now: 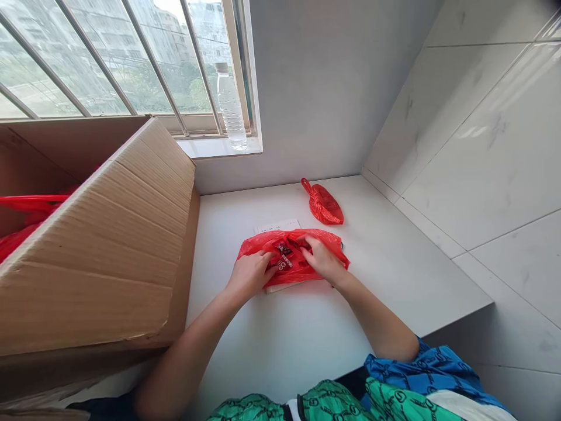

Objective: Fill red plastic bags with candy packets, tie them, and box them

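A red plastic bag (324, 237) lies spread with its mouth open on the white tabletop. Inside it are dark red packets (284, 257) with black and white printing; their exact kind is too small to make out. My left hand (254, 272) grips the bag's left side, fingers curled over the edge towards the packets. From the right, my right hand (322, 257) reaches into the opening, its fingers bent on the bag's inner side beside the packets. Its fingertips are partly hidden. Under the bag, a white printed sheet or booklet (280, 225) sticks out at the back and front.
A small knotted red bag (324, 204) lies farther back on the white table (394, 257). At the left stands a large open cardboard box (109, 234) with red bags (26, 234) inside. A water bottle (231, 111) stands on the sill of the barred window. Tiled wall closes the right side.
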Tool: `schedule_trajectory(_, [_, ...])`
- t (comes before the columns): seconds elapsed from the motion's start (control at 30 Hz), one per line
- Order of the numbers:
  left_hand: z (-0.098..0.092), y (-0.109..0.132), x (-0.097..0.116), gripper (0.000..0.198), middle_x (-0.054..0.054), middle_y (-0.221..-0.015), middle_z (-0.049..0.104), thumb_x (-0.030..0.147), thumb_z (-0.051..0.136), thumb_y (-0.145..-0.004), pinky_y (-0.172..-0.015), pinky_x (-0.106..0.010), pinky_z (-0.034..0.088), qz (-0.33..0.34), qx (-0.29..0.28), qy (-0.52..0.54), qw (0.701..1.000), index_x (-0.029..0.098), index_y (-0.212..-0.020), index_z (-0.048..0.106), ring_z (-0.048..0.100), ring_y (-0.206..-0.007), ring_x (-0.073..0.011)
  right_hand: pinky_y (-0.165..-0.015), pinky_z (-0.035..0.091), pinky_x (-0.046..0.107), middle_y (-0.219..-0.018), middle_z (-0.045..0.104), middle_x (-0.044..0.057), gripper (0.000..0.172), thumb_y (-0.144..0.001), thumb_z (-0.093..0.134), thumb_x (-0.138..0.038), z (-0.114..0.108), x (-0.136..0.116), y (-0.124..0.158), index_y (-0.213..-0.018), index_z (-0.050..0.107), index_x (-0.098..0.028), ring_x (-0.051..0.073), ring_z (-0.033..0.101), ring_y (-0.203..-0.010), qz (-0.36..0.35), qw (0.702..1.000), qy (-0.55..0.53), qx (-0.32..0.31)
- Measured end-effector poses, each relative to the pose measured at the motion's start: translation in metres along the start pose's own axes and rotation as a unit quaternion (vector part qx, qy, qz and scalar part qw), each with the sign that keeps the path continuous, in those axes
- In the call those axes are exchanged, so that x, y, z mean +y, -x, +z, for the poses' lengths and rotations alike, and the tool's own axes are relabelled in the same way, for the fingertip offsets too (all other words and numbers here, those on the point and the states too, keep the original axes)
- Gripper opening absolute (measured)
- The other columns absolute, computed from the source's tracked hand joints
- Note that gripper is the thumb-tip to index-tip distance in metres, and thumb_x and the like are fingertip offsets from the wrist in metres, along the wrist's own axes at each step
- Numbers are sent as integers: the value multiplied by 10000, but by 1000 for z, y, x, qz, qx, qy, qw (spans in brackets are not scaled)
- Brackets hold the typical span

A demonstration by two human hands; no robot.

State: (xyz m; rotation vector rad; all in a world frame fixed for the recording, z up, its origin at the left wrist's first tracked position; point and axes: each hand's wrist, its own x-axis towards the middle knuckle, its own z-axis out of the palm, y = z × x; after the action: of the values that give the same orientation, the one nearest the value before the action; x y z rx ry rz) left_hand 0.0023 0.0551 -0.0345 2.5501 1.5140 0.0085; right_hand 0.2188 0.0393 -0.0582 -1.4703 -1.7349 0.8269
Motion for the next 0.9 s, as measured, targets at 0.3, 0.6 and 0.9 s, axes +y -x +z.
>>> schedule_trajectory(0.3, [-5,0,4,483,-61,-1159,709,518,525,-935,-752,-326,552,-21,87,304,948,261,-1343,546,699,-935,-225,-839,599,386,-1018,687,29,272,-868,678,-372,-1,-7,-2,-1077,562,-243,203,698,-944,29,948,-316,-29])
schedule_trajectory(0.6, [-12,5,7,507,-50,-1104,658,416,493,-969,-772,-311,581,70,58,415,905,307,-1463,450,685,-858,-178,-908,571,393,-1077,708,54,378,-871,702,-428,-2,-20,5,-1173,584,-234,212,699,-1002,46,923,-352,-145])
schedule_trajectory(0.9, [-16,2,2,551,-22,-882,671,437,580,-931,-740,-277,533,27,119,502,856,235,-1434,483,635,-795,-162,-859,581,380,-898,700,12,264,-837,737,-433,-8,-16,2,-886,613,-206,186,701,-879,45,911,-391,-124])
